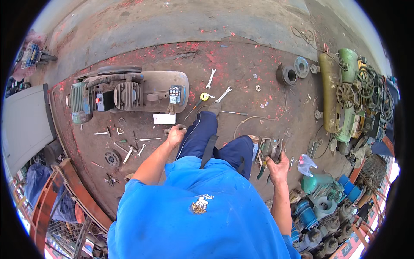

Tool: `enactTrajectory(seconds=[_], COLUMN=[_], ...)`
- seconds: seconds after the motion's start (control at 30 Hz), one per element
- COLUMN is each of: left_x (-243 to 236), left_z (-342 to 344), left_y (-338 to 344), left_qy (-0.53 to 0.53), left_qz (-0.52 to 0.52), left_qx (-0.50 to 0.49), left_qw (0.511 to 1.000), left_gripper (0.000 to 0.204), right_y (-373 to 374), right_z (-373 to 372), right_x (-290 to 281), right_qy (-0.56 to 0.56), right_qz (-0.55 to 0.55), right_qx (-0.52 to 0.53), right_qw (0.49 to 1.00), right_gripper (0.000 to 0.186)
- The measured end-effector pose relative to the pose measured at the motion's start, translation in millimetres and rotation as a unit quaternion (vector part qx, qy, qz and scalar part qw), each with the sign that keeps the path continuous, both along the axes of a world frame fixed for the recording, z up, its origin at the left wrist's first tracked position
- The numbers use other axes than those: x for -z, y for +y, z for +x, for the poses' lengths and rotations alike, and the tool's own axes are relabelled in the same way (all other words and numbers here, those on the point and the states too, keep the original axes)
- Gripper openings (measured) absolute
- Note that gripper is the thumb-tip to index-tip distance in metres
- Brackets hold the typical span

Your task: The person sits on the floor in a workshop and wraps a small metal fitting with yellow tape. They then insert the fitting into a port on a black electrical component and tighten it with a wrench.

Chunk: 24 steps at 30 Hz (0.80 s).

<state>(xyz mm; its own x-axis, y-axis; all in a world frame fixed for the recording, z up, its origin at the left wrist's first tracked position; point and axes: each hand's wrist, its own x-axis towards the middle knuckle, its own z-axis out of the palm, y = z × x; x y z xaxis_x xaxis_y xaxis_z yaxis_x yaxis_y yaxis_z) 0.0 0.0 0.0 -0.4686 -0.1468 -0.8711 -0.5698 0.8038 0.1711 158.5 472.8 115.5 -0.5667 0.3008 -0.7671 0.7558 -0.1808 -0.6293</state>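
Observation:
Beside my left knee, my left hand (176,135) is closed around something small that I cannot make out. My right hand (278,166) grips a dark metal part (271,150) at my right side; green-handled pliers (261,172) show just below it. The dusty compressor (129,95) stands front-left, with a small metal part (175,95) on its right end and a white box (164,118) beside it. Two wrenches (224,93), a yellow roll (205,96) and a screwdriver (233,112) lie around my foot. More tools (129,153) and a round metal piece (112,158) lie left of me.
A row of old compressors (345,99) lines the right, with a dark cylinder (286,75), a clear plastic bag (306,165) and piled parts (322,206) nearby. A rusty rack (73,185) and a grey panel (26,129) border the left.

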Motion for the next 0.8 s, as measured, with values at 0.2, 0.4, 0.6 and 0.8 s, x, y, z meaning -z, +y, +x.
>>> enactTrajectory(seconds=[0.2,0.4,0.6,0.8], left_x=[72,101,186,390], left_z=[-17,77,119,55], left_y=[229,338,433,466], left_qy=[0.141,0.135,0.173,0.122], left_qz=[0.129,0.058,-0.031,-0.024], left_qx=[-0.163,-0.491,-0.640,-0.478], left_qw=[0.968,0.859,0.748,0.870], left_gripper=[0.037,0.030,0.028,0.019], right_y=[146,252,265,237], right_z=[-147,-260,-385,-446], right_x=[24,127,317,539], right_qy=[-0.021,-0.111,-0.009,0.009], right_qz=[0.095,0.151,0.216,0.256], right_qx=[-0.265,-0.602,-0.818,-0.847], right_qw=[0.959,0.776,0.533,0.466], right_gripper=[0.028,0.039,0.038,0.036])
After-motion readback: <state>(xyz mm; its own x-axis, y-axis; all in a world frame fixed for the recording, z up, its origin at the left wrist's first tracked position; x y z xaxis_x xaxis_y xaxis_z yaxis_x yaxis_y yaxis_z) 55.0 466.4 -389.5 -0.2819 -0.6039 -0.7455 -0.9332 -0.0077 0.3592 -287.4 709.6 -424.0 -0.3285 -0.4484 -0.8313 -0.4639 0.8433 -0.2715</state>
